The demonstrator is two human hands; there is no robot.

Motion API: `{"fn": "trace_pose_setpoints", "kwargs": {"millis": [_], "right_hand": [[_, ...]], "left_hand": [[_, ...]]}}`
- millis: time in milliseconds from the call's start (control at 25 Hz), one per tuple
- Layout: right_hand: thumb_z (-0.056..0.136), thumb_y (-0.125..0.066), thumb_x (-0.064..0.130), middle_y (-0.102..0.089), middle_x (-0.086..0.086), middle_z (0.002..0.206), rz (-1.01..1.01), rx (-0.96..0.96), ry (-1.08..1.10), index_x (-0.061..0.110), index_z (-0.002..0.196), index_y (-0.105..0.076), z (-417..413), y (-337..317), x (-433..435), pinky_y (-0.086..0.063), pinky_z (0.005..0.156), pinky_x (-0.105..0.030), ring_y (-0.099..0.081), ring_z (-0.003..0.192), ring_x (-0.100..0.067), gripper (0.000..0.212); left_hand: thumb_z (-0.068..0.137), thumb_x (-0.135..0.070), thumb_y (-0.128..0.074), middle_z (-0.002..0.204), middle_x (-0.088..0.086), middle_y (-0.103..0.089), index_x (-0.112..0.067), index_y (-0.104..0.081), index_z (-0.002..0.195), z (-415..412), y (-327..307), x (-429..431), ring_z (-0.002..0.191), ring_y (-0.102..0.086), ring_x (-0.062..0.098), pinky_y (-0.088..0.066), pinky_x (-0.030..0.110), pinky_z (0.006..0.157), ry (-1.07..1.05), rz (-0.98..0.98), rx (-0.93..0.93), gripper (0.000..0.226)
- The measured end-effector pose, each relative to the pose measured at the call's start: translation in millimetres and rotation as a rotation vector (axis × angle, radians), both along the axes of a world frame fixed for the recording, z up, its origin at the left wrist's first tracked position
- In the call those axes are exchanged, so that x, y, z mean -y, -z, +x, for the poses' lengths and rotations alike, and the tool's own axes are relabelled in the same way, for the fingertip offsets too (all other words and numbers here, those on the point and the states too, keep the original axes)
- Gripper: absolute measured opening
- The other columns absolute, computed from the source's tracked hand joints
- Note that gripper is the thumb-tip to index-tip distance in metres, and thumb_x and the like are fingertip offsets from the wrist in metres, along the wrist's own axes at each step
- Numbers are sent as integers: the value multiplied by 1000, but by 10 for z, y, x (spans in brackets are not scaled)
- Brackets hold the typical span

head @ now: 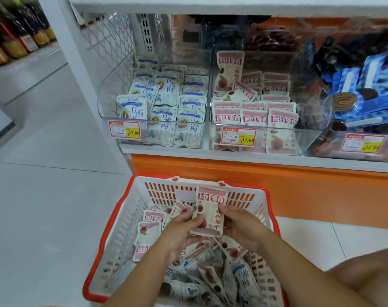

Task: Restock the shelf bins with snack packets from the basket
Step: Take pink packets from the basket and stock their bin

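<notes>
A white basket with an orange rim [120, 209] sits on the floor below the shelf, holding several pink and blue snack packets. Above it, my left hand [179, 231] and my right hand [239, 224] together hold a small stack of pink packets [210, 209] upright, fingers curled round its sides. On the shelf, the left clear bin [106, 111] holds blue-and-white packets. The middle clear bin [306, 138] holds pink packets like the ones I hold.
A third bin [365, 149] at the right holds blue wrapped snacks. Price tags hang on the bins' fronts. An orange base panel [299, 187] runs under the shelf. Grey floor [44, 196] stretches to the left, with bottles [16, 45] on a far shelf.
</notes>
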State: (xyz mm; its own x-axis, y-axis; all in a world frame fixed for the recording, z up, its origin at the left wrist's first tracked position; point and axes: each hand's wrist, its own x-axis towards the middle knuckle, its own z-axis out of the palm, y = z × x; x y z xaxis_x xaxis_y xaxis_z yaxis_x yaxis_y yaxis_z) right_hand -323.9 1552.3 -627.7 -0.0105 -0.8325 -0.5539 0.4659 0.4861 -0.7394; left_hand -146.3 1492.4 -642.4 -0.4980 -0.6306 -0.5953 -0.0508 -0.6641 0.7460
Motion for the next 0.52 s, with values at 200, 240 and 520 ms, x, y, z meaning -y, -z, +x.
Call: {"fn": "trace_pose_setpoints", "kwargs": {"millis": [200,240,520], "right_hand": [[91,-65,27,-74,10,106,-184,-514,-29,26,113,-68,38,-581,57,-52,94,-35,-69,98,-8,22],[91,-67,25,-74,14,104,-232,-580,-18,28,110,-69,17,-764,89,-52,92,-32,-69,96,-4,20],[87,-68,4,-76,10,90,-526,-774,-127,20,103,-69,-509,-2194,456,-50,63,-12,-69,74,2,23]], "left_hand": [[84,-21,-70,105,12,-74,-10,-70,111,-94,-522,130,97,-71,30,-57,42,86,88,-225,20,29],[86,-20,-68,101,9,-75,-11,-71,110,-127,-691,182,94,-72,26,-58,37,81,113,-296,23,25],[85,-19,-73,97,-1,-75,-21,-72,103,-460,-2022,689,89,-71,17,-60,32,76,185,-865,117,18]]}}
